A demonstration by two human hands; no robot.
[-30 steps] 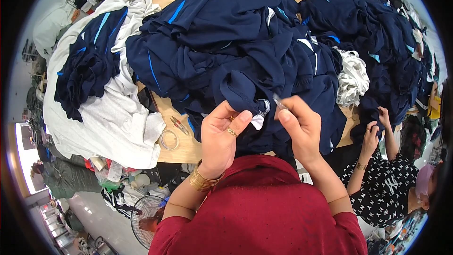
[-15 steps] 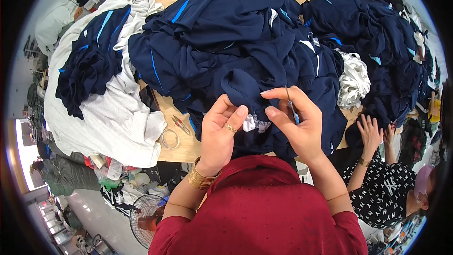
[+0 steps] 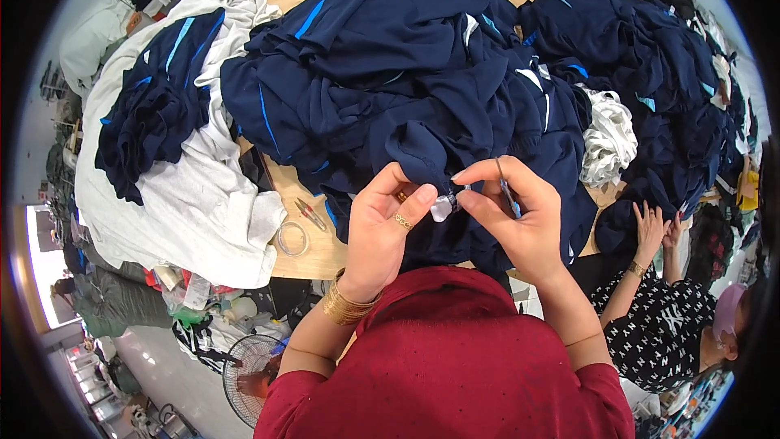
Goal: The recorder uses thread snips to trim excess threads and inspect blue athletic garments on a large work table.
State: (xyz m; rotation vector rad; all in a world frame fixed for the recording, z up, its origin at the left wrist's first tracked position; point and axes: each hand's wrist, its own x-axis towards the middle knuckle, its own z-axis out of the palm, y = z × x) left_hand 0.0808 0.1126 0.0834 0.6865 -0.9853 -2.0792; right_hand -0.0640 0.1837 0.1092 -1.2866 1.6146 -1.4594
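Note:
My left hand (image 3: pixel 388 213) is closed, its thumb and forefinger pinching the edge of a navy garment (image 3: pixel 416 151). A small white tag (image 3: pixel 442 208) sticks out just beside the thumb. Close to it, at the same edge, the thumb and forefinger of my right hand (image 3: pixel 512 202) come near each other; whether they grip fabric or a thread is too small to tell. Small thread snips (image 3: pixel 509 195) with a blue part are tucked in the right hand's fingers. Around both hands lies a big heap of navy garments (image 3: pixel 390 57) with light blue and white strips.
White cloth (image 3: pixel 219 219) with a navy bundle (image 3: pixel 154 126) covers the left side. Red-handled snips (image 3: pixel 310 215) and a clear ring (image 3: pixel 292 238) lie on the wooden table (image 3: pixel 313 262). A white fabric bundle (image 3: pixel 609 138) sits right, near a co-worker (image 3: pixel 658 325) handling navy cloth.
My right thumb and forefinger have shifted slightly, and the garment edge with the white tag is turned and bunched between my hands. The co-worker's hands have moved a little.

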